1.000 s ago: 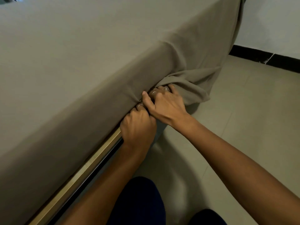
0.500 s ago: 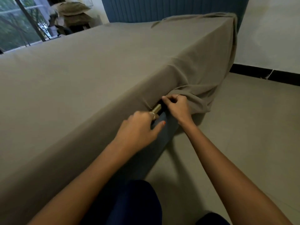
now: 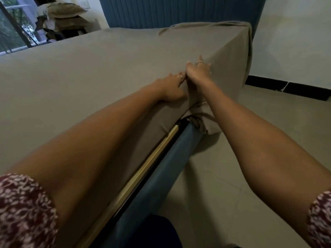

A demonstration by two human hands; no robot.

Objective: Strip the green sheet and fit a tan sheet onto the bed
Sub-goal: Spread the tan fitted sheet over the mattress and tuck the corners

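Hands smoothing tan sheet (image 3: pixel 93 74) at the bed's edge

Left hand (image 3: pixel 172 86) and right hand (image 3: pixel 198 73) lie side by side on the sheet, fingers released and flat (each wears a ring).

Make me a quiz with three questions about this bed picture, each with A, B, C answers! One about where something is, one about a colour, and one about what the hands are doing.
1. Where are both hands?
A. On the top edge of the mattress
B. On the floor
C. On the window

2. What colour is the headboard?
A. Red
B. Blue
C. Yellow

3. How does the sheet hang beyond the hands, toward the headboard?
A. Tucked in tight
B. Loose, reaching the floor
C. Rolled into a ball

Answers:
1. A: the left hand and right hand lie side by side on the tan sheet at the mattress edge.
2. B: the headboard behind the bed is blue.
3. B: there the sheet drapes down loose, and its bunched fold reaches the floor.
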